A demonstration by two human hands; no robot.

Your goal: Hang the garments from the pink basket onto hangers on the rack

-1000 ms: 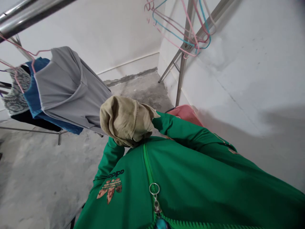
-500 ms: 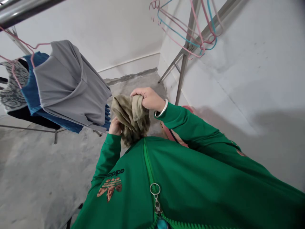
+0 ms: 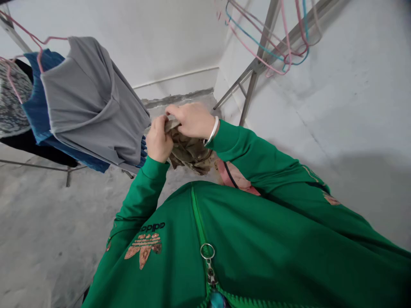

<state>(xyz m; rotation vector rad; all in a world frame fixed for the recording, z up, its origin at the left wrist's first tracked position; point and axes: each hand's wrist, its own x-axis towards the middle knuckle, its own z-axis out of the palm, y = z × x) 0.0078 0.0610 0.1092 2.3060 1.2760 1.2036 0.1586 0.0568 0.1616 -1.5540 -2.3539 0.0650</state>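
A crumpled olive-brown garment (image 3: pixel 191 152) hangs from both hands in front of my green jacket; its exact kind does not show. My left hand (image 3: pixel 159 139) is closed on its upper edge at the left. Close beside it, my right hand (image 3: pixel 194 119) grips the same edge, fingers bent over the cloth, and partly covers it. A silver bangle (image 3: pixel 212 130) circles my right wrist. Just left of my left hand is a grey long-sleeved top (image 3: pixel 86 98) on a pink hanger (image 3: pixel 40 60).
Behind the grey top hang a blue garment (image 3: pixel 35 109) and a patterned one (image 3: pixel 13 100). Several pink and blue hangers (image 3: pixel 257 51) hang at upper right by a metal rack frame (image 3: pixel 253 72). A pink object (image 3: pixel 239 175) stands below my right forearm, partly hidden.
My left hand has risen from the garment's lower side to its top edge, close to my right hand. The garment now hangs down below both hands. The view has shifted slightly.
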